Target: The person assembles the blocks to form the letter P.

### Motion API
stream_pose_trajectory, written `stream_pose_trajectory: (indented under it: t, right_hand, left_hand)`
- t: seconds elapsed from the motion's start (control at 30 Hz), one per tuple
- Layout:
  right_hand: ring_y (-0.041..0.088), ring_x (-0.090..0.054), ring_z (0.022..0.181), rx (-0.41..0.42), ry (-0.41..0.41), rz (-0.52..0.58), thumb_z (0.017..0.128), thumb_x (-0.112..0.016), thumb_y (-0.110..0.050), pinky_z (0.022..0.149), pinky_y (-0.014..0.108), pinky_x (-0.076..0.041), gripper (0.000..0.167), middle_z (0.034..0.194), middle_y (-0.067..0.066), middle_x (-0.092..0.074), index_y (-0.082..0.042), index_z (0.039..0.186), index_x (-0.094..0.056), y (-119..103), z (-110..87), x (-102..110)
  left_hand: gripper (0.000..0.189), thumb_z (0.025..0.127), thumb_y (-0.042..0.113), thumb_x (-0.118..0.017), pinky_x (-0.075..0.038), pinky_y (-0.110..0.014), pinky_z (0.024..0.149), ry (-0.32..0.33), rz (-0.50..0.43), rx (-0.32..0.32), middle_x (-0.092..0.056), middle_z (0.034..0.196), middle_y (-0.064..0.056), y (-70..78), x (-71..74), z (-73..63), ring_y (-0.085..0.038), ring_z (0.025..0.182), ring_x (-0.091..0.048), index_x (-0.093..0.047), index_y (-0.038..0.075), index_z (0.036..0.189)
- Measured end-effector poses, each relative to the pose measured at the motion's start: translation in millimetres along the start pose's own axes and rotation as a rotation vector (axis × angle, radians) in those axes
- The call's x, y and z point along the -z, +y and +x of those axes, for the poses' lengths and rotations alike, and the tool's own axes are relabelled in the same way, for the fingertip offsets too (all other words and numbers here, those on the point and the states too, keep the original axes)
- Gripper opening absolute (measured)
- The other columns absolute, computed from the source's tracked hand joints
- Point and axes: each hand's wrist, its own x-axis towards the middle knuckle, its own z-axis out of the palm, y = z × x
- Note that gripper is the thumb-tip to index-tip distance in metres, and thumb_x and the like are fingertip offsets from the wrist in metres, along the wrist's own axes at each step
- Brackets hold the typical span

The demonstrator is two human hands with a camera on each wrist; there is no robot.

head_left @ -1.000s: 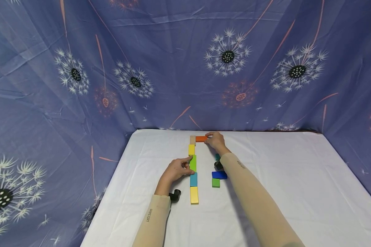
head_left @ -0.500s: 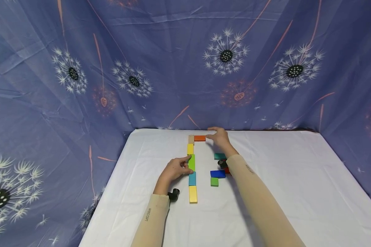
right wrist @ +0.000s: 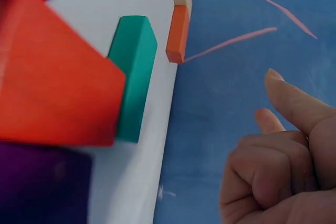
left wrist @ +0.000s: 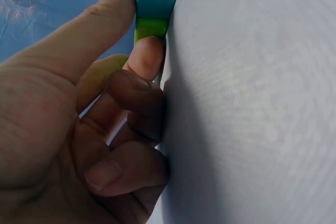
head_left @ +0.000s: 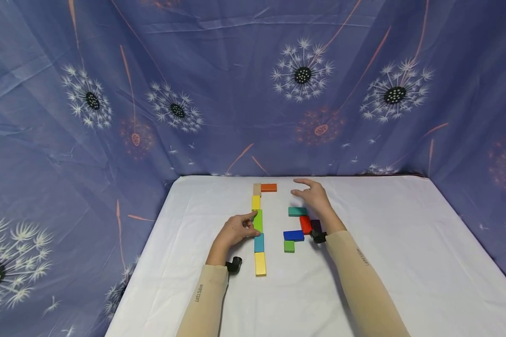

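Note:
A row of blocks runs up the table. My left hand (head_left: 232,230) rests at the lime-green block (head_left: 258,221) in its middle, index finger at the far end and thumb at the near end by the light-blue block (head_left: 259,243). In the left wrist view the thumb lies against the light-blue block. Beyond are a yellow block (head_left: 256,202) and a beige block (head_left: 256,189), with an orange block (head_left: 269,187) set crosswise at the top. My right hand (head_left: 317,198) hovers right of the orange block, thumb and index spread, holding nothing, other fingers curled.
A pale yellow block (head_left: 260,264) ends the row nearest me. Right of the row lie loose blocks: teal (head_left: 297,211), red (head_left: 305,224), purple (head_left: 316,225), blue (head_left: 293,235) and small green (head_left: 289,246). A patterned curtain (head_left: 219,93) hangs behind the white table (head_left: 383,224).
My right hand has let go of the orange block and moved right and away from it, uncovering the teal, red and purple blocks. My left hand stays at the lime-green block.

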Motion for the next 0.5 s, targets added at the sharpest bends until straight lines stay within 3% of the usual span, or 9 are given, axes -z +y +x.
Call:
stream_pose_trajectory:
  t: [0.23,0.4,0.5]
  right_hand:
    - [0.043,-0.049,0.142,-0.054,-0.012,0.015,0.099,-0.075,-0.031,0.116,0.061,-0.042,0.059,0.165,0.021,-0.044,-0.021,0.154,-0.058,17.0,-21.3,5.8]
    - [0.042,-0.051,0.143,-0.037,-0.006,0.029,0.099,-0.075,-0.03,0.118,0.061,-0.04,0.06,0.16,0.024,-0.048,-0.018,0.155,-0.057,29.0,-31.2,11.3]
    - [0.032,-0.065,0.104,-0.037,0.008,0.034,0.098,-0.076,-0.029,0.092,0.045,-0.054,0.058,0.112,0.018,-0.07,-0.017,0.152,-0.06,35.4,-34.0,12.4]
  left_hand:
    - [0.076,0.084,0.027,-0.09,-0.041,-0.03,0.076,0.007,0.0,-0.01,-0.064,0.087,0.002,0.1,1.4,-1.2,-0.012,0.074,-0.049,-0.059,0.017,0.153]
    - [0.076,0.085,0.027,-0.09,-0.042,-0.031,0.077,0.009,-0.003,-0.002,-0.064,0.087,0.002,0.1,0.3,-0.3,-0.013,0.074,-0.049,-0.059,0.018,0.154]
    - [0.076,0.085,0.027,-0.09,-0.042,-0.031,0.077,0.004,-0.002,-0.001,-0.064,0.088,0.002,0.0,0.4,-0.1,-0.012,0.074,-0.049,-0.058,0.018,0.154]
